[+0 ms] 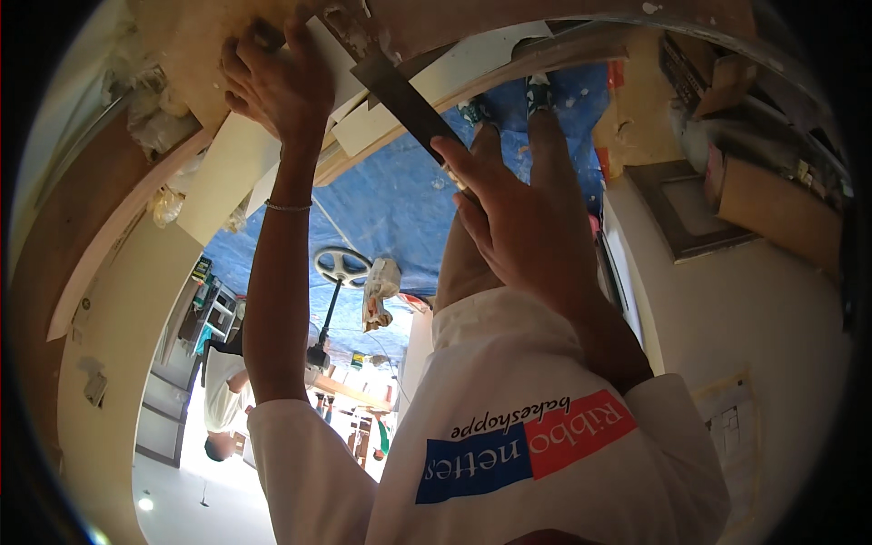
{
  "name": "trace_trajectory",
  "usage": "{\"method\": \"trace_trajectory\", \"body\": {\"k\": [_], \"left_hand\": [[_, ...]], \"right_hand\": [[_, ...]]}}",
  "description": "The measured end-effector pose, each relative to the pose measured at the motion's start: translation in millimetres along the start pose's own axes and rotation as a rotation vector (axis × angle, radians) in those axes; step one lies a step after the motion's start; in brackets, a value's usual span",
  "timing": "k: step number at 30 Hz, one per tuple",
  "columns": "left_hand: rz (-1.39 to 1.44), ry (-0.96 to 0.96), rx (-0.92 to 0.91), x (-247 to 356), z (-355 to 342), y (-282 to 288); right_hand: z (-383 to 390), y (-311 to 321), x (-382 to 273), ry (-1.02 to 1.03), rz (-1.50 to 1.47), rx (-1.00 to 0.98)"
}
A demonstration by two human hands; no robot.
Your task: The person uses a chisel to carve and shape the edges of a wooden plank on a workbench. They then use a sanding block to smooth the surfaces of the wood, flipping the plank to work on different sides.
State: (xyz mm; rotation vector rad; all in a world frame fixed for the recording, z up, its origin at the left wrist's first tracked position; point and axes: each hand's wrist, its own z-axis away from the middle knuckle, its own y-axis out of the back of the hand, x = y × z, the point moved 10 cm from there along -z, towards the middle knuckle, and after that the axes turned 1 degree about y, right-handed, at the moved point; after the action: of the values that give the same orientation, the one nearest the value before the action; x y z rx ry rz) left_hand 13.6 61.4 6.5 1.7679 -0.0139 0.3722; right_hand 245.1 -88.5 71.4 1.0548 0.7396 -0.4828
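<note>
My right hand point(513, 222) grips the near end of a long, flat, dark blade-like tool point(404, 104). Its handle is mostly hidden in my fingers, and I cannot tell its exact kind. The tool slants up and left, with its far end over the edge of a pale board point(336, 68). Beside that board my left hand point(286, 82) is raised with curled fingers around a small dark thing point(268, 36), too unclear to name. A brown wooden surface point(195, 54) lies behind the left hand.
Blue sheeting point(381, 195) covers the floor around my feet. Beyond stand a grey handwheel point(342, 265) on a rod and a plastic bag point(381, 282). Another person point(222, 391) is at the lower left. Cardboard boxes point(777, 204) and a dark framed panel point(686, 209) are on the right.
</note>
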Motion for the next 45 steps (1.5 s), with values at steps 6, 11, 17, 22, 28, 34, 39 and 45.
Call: {"method": "trace_trajectory", "body": {"k": [6, 11, 17, 22, 28, 34, 39, 45], "left_hand": [[-0.01, -0.033, 0.018, 0.1, 3.0, 3.1], [-0.055, 0.018, -0.008, -1.3, 2.6, -0.4], [-0.02, -0.025, 0.033, 0.1, 4.5, 2.2], [-0.016, -0.011, -0.027, 3.7, 5.7, 0.1], [-0.007, -0.059, -0.013, 0.9, 6.5, 1.4], [-0.02, -0.025, -0.028, 1.6, 0.9, -2.2], [0.0, -0.08, -0.01, 4.4, 4.3, 2.2], [0.017, -0.057, -0.028, 6.9, 6.1, 4.8]], "right_hand": [[5.7, -13.8, 4.0, -0.035, -0.036, -0.002], [12.3, -21.0, 11.5, -0.09, -0.179, -0.034], [7.3, -16.3, 5.4, -0.064, -0.101, 0.043], [-9.3, -28.7, 9.9, -0.125, -0.107, 0.038], [-0.8, -10.2, -3.2, -0.051, -0.028, 0.037], [-4.3, -1.6, -4.8, -0.022, 0.022, 0.032], [-17.1, 4.9, -11.5, -0.011, 0.12, 0.03], [-11.9, 14.9, -17.3, 0.022, 0.187, 0.1]]}}
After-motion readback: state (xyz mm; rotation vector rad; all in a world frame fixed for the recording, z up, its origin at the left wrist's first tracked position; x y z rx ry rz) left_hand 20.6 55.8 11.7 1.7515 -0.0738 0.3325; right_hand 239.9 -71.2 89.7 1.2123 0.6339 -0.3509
